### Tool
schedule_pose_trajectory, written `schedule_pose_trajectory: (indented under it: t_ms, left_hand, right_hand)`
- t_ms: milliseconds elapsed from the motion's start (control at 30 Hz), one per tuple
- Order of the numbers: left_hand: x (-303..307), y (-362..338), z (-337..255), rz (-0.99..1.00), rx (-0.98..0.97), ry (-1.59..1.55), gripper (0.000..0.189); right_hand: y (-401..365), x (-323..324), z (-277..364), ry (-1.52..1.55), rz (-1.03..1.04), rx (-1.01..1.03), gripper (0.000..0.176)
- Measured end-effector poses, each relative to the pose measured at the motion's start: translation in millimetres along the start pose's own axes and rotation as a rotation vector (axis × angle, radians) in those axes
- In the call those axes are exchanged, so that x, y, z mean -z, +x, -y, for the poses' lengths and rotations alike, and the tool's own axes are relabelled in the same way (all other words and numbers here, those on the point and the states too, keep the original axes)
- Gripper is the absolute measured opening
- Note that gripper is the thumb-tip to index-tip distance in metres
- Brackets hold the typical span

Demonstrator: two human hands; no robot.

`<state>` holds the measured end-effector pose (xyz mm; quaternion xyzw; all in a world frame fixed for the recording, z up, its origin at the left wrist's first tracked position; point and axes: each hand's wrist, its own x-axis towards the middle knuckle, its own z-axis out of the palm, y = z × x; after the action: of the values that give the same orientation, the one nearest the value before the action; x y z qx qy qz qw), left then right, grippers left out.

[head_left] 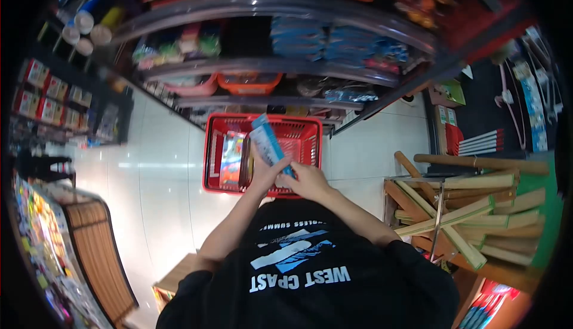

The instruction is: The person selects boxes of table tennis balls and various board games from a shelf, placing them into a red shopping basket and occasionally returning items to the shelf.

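A long, slim blue-and-white packet (268,142) is held slantwise above a red shopping basket (318,144). My left hand (262,171) is closed around the packet's lower left side. My right hand (306,181) grips its lower end, close to the left fingers. What is inside the packet cannot be read. In the left part of the basket lies a colourful, shiny packaged item (231,159), with a dark brown edge beside my left hand. The basket's right part is partly hidden by my hands and the packet.
Ahead stand shelves (262,66) with blue packs (298,36) and an orange basin (249,82). Rolled mats (471,209) fill a rack at the right. A display stand (98,245) is at the left, on a pale tiled floor (161,174).
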<state>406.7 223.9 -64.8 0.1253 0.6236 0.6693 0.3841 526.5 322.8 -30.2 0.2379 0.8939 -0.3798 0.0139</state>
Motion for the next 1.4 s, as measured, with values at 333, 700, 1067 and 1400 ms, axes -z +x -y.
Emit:
schedule_pose_trajectory:
  t_ms: [333,700,1067,1400]
  left_hand:
    - [22,40,82,0.063,0.278,1.018,0.13]
    - [49,75,130,-0.016,0.634,1.075,0.128]
    - [79,86,210,0.036,0.528,1.032,0.118]
    - [64,33,180,0.059,-0.001,0.823,0.094]
  right_hand:
    - [-26,-6,-77,0.155,-0.034,-0.2,0.033]
    - [-42,4,-91,0.133,0.07,-0.374,0.03]
    - [-34,12,-98,0.092,0.076,-0.368,0.028]
    - [9,46,-93,0.03,-0.12,-0.117,0.026]
